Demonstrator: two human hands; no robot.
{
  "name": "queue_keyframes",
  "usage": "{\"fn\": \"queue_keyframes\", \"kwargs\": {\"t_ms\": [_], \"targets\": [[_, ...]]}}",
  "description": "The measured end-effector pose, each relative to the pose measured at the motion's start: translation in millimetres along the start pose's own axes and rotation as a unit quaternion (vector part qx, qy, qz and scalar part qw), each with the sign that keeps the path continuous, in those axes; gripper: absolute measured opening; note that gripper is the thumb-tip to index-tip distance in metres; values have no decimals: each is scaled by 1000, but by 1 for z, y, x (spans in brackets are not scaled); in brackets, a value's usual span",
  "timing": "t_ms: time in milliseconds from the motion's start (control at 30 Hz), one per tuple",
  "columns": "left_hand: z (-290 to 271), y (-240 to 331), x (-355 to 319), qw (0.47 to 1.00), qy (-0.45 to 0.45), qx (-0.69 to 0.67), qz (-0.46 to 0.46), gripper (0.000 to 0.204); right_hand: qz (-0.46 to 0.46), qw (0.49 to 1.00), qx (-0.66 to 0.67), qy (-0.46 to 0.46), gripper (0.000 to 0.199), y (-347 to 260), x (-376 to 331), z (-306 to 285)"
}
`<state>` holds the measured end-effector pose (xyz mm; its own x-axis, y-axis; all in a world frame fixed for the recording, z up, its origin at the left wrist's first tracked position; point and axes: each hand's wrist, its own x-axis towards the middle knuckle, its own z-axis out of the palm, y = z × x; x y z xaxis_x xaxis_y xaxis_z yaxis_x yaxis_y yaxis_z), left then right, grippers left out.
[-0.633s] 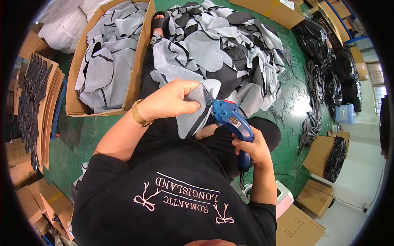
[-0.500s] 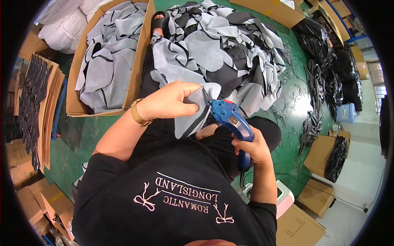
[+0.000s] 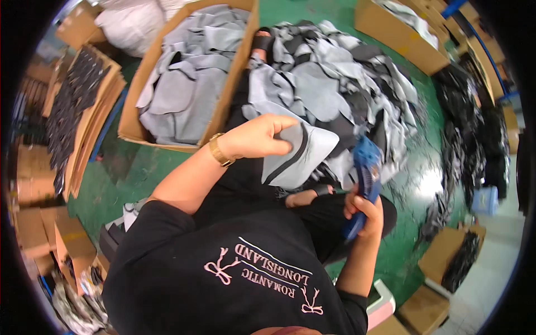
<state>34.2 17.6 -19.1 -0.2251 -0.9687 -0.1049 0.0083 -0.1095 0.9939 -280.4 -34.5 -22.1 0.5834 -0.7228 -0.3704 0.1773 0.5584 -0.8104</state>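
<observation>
My left hand (image 3: 254, 137), with a gold watch at its wrist, pinches a light grey fabric piece (image 3: 304, 162) with a black strip across it. The piece hangs above my lap. My right hand (image 3: 365, 212) is wrapped round the handle of blue electric scissors (image 3: 367, 159), whose head points away from me. A gap separates the scissors from the held fabric; their blades are blurred and hard to make out. Beyond both hands lies a large heap of grey and black fabric pieces (image 3: 318, 89) on the floor.
Left of the heap stands an open cardboard box (image 3: 131, 120) full of similar fabric. Stacked cardboard sheets (image 3: 103, 117) are farther left. Black plastic bags (image 3: 455, 95) line the right side, near a light blue bin (image 3: 486, 201). Dark scraps litter the green floor (image 3: 279, 8).
The scissors have moved right, away from the fabric they were touching. The fabric has turned in my left hand, showing its black strip more fully. The whole view has shifted.
</observation>
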Motion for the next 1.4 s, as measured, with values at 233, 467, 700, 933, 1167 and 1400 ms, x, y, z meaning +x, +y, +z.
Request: {"fn": "queue_keyframes", "kwargs": {"t_ms": [233, 467, 700, 933, 1167, 1400], "targets": [[-127, -1, -33, 820, 520, -48, 233, 31, -19, 999, 38, 12, 35, 6, 5, -17], [-139, -73, -31, 822, 559, -91, 61, 36, -5, 999, 40, 22, 34, 8, 15, -22], [-104, -170, 21, 838, 364, 307, -267, 66, 23, 999, 12, 26, 39, 10, 21, -25], [-54, -126, 40, 935, 280, -204, -73, 27, 14, 998, -32, 43, 39, 6, 23, -17], [15, -49, 45, 937, 147, -311, -56, 22, -81, 979, -180, 53, 58, -13, 30, 32], [77, -14, 22, 829, 1, -557, -37, 35, -118, 926, -326, 150, 38, 0, 25, 38]]}}
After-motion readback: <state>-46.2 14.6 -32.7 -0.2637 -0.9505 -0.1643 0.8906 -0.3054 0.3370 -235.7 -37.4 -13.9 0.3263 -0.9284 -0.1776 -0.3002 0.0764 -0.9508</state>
